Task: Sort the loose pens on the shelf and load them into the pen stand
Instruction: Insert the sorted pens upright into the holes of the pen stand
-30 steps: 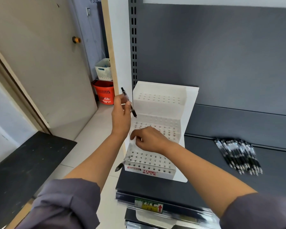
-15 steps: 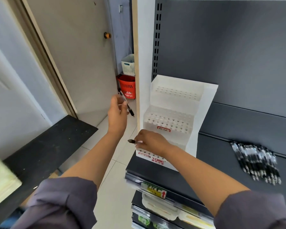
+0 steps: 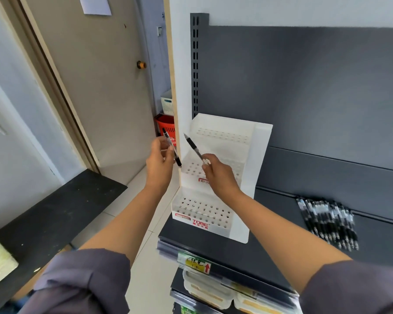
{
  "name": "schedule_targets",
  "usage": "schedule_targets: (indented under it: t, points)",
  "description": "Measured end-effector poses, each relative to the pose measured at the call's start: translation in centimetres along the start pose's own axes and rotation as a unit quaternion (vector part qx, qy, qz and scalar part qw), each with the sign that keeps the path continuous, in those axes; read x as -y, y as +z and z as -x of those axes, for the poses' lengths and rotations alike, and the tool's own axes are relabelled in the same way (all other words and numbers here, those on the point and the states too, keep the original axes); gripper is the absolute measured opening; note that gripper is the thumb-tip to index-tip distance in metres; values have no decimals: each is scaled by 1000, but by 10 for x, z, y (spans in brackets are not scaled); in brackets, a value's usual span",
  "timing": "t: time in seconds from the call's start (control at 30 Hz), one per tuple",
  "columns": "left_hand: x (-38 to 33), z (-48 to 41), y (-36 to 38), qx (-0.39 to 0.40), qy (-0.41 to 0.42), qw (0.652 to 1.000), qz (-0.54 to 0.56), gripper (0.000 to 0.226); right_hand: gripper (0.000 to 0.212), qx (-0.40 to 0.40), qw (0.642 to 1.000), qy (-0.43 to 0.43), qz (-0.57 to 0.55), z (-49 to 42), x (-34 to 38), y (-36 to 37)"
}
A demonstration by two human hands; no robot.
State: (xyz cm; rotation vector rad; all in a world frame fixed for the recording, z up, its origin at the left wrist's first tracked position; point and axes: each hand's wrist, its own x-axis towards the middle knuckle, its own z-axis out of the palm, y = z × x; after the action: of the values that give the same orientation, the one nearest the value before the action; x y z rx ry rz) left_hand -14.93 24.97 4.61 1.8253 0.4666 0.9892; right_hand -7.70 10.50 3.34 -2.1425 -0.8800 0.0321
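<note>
The left hand point(image 3: 159, 159) pinches the left pen point(image 3: 171, 147), a slim clear barrel with a black rubber grip, slanted with its clicker end up. Just beside it, the right hand point(image 3: 218, 175) grips the right pen point(image 3: 194, 147) by its clear barrel, black grip and point aimed up and to the left. The two pens stay apart. Under and beyond the right hand stands the pen stand point(image 3: 202, 209), white plastic in three stepped tiers pierced with round holes, on the smooth dark grey shelf point(image 3: 270, 245). Well to the right of the right hand, the loose pens point(image 3: 327, 220) lie heaped side by side.
</note>
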Motion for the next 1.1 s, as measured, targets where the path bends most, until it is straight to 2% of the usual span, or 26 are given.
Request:
schedule_targets:
  t: [0.17, 0.3, 0.4, 0.67, 0.87, 1.1]
  points:
    - [3, -23, 11, 37, 7, 999, 13, 20, 32, -9, 998, 58, 37, -25, -7, -22]
    - [8, -49, 20, 81, 15, 997, 3, 21, 10, -60, 994, 74, 46, -43, -1, -34]
    - [14, -63, 26, 114, 30, 993, 3, 24, 1, -90, 991, 67, 71, -57, 6, -38]
    - [24, -90, 39, 142, 47, 988, 25, 21, 9, -162, 984, 70, -14, -86, 19, -39]
    - [26, -93, 43, 175, 85, 981, 1, 16, 14, -162, 983, 60, 57, -97, 25, -36]
    - [32, -89, 42, 157, 142, 977, -34, 15, 21, -115, 981, 55, 144, -108, 30, -21]
